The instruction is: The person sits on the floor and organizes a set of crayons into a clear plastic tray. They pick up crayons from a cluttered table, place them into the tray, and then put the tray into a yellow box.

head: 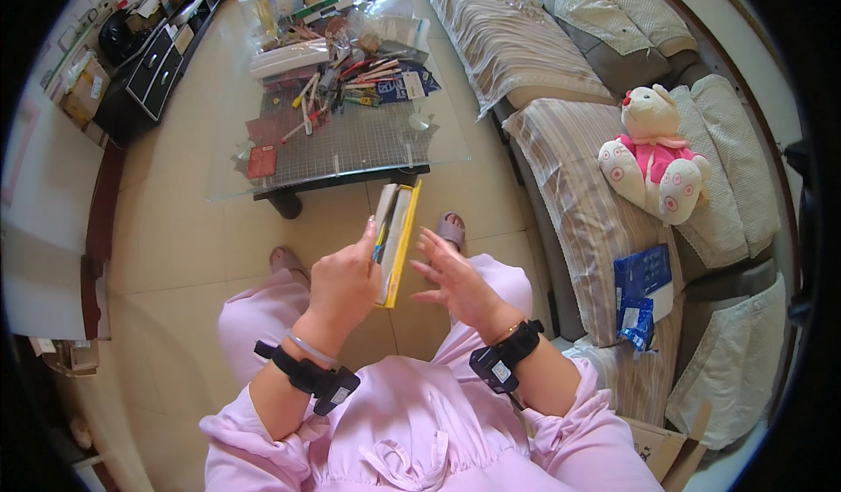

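Note:
My left hand (pixel 345 278) grips a narrow yellow cardboard box (pixel 405 249) by its left side, with one finger stretched along it. The box is tilted upright over the floor between my knees, and its grey inner face shows. Beside that finger some slim items, yellow and blue, lie partly in the box; what they are is hard to tell. My right hand (pixel 456 285) is just right of the box, fingers spread and apart from it, holding nothing.
Ahead stands a glass-topped table (pixel 368 153) with pencils, brushes and a red packet (pixel 261 161) among its clutter. To the right, a sofa (pixel 558 163) carries a plush toy (pixel 657 157) and a blue packet (pixel 640 275). A black drawer cabinet (pixel 154 65) lines the left wall.

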Motion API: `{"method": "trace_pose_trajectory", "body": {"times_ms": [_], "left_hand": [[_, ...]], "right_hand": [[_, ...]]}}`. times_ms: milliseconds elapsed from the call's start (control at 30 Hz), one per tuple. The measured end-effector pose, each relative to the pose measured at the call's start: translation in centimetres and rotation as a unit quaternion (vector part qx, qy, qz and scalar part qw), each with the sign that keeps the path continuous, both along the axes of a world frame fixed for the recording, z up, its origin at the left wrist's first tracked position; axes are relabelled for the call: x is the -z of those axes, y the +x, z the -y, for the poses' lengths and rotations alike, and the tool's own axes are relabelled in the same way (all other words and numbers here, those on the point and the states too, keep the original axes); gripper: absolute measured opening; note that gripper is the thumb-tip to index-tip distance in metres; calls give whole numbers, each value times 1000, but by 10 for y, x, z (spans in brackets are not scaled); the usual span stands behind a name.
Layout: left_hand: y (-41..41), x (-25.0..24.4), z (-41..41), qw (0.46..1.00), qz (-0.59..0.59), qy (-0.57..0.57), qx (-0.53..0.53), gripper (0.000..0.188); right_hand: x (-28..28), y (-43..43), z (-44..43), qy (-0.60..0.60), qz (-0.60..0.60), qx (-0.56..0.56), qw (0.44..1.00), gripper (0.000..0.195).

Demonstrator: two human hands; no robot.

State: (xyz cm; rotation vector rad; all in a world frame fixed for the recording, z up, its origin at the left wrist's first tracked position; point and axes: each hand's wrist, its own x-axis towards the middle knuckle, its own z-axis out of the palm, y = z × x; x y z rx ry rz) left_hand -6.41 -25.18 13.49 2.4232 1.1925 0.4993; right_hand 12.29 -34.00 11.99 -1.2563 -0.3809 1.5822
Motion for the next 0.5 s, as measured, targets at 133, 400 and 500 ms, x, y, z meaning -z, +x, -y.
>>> {"method": "trace_pose_trajectory", "body": {"times_ms": [133,400,500], "left_hand": [[3,-17,20,997,1,61,39,53],[9,-52,59,996,25,26,80,40],[11,-62,58,996,24,-16,82,42]], "right_hand": [[-31,-22,-18,6,-181,-49,982,59],[-30,-36,-13,-13,-239,-2,971,43],[-38,-38,-12,-8,-242,-10,970,40]]}}
